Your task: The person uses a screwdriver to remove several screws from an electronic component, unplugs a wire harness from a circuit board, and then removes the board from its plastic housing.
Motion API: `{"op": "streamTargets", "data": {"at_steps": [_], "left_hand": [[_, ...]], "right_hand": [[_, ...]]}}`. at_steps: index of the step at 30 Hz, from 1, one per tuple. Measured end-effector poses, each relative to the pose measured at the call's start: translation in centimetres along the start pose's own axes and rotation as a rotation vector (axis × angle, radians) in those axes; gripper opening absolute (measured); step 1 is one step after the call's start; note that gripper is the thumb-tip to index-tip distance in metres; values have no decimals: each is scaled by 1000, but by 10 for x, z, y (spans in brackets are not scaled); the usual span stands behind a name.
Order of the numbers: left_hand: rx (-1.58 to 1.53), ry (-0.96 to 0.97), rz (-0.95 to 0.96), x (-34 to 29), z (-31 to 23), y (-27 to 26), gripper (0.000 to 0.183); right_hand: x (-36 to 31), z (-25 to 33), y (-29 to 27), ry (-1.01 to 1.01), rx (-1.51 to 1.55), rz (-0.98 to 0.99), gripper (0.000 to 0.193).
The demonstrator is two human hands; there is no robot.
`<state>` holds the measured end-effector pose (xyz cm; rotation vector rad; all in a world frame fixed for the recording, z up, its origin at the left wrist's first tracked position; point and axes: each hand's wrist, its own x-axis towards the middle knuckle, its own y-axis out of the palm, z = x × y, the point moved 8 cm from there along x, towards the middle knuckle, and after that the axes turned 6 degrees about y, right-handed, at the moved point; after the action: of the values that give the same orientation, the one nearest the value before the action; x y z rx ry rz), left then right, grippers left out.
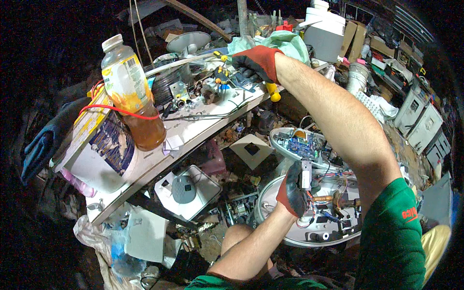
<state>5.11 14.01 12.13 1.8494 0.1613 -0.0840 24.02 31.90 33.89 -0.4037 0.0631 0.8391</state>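
Observation:
My left hand [291, 192], in a red and black work glove, is closed on a small pale rectangular metal part [306, 174]. It is above a round white housing [285, 237] filled with wires and fittings. My right hand [256, 66], gloved alike, reaches over the far part of the white bench [193, 141]. Its fingers curl down beside a blue-grey item [244, 83], and what they grip is hidden. A yellow handle [274, 92] sticks out below that glove; I cannot tell if it is held. Pliers with blue and yellow handles [222, 77] stand just left of it.
A bottle of brown liquid [130, 96], looped by a red cord [116, 107], stands on the bench. A second housing with a blue circuit board [297, 142] sits behind the left hand. A white jug [325, 36] is at the back. Scrap covers the floor.

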Motion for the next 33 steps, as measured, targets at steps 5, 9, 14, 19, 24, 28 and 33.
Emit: {"op": "streamTargets", "data": {"at_steps": [5, 9, 14, 19, 24, 28, 33], "left_hand": [[-51, -82, 88, 3, 7, -4, 30], [-36, -91, 39, 3, 18, -5, 30], [-57, -128, 52, 0, 32, 4, 30], [-55, -128, 93, 1, 29, 0, 29], [-36, -128, 54, -9, 21, 11, 29], [-13, -93, 93, -11, 15, 14, 30], [-104, -105, 226, 17, 29, 18, 30]], "right_hand": [[-4, -2, -32, -71, -110, -119, 26], [-17, -12, -32, -6, -9, -186, 24], [-13, -14, -40, 2, -41, -180, 23], [-21, 12, -46, -65, -26, -139, 19], [-26, 20, -55, -91, -112, -200, 21], [-17, 13, -38, -49, -69, -176, 24], [-16, -30, -57, -116, -632, -561, 43]]}}
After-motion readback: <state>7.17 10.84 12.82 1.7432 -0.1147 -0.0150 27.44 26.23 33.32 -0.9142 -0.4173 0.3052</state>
